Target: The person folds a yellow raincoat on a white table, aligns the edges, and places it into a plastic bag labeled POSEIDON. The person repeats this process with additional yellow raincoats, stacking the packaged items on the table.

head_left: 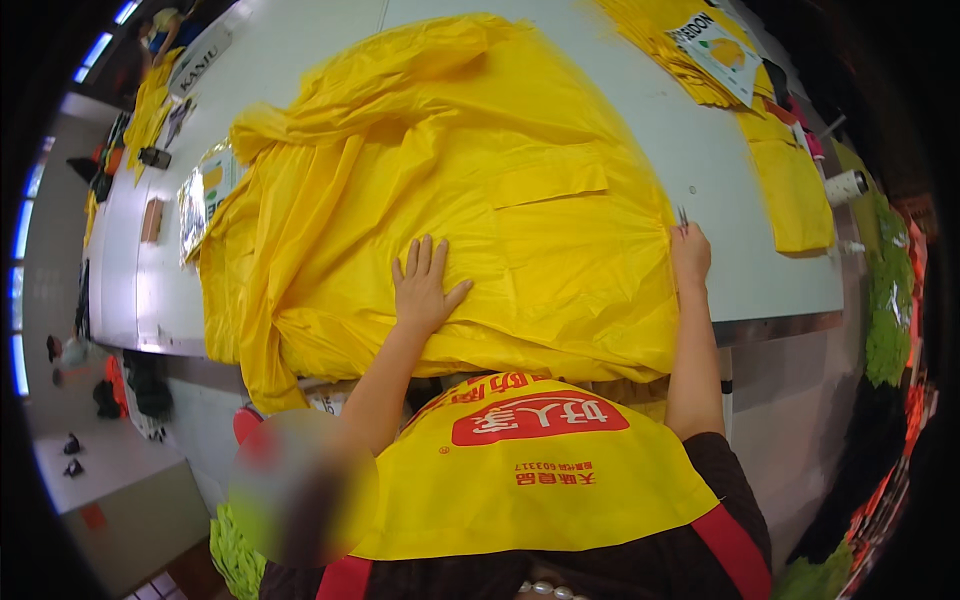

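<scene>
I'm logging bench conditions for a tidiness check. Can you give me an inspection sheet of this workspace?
Surface: pale grey table, mostly covered by cloth.
Job's things: large yellow garment spread flat and crumpled toward the far left, with a patch pocket; small metal tool.
Clutter: stack of folded yellow pieces at right, printed card on another yellow stack, clear packets at left, white roll at the right edge.
Grippers: left hand pressed flat on the garment; right hand at its right edge, pinching the tool.
Cables: nothing seen.
Surroundings: grey floor, green material piled at right.
</scene>
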A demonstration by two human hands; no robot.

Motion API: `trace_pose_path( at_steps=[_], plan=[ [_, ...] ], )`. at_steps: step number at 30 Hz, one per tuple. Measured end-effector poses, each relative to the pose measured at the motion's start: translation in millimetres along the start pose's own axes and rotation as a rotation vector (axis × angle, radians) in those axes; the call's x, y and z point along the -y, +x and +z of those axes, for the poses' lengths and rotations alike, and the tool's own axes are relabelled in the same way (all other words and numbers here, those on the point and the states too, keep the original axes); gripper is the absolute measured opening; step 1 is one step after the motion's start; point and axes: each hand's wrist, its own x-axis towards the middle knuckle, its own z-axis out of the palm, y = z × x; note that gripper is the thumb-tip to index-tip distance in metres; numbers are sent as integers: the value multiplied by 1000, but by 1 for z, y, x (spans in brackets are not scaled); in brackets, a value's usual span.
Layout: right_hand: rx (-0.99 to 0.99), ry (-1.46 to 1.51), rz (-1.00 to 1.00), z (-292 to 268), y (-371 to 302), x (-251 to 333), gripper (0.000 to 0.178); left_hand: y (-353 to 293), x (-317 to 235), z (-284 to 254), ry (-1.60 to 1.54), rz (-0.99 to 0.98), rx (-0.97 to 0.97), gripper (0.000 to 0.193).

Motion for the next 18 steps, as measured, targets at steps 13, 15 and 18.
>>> trace_pose_path(
  at_steps=[13, 15, 18],
  plan=[
    [292, 327, -849, 46, 29, 127, 20, 117, -26, 9, -252, 92, -109, 46],
    [443, 215, -889, 27, 35, 134, 21, 125, -12, 23, -197, 94, -118, 45],
    [359, 90, -1028, 26, 55, 123, 24, 123, -6, 28, -108, 70, -142, 44]
  ],
)
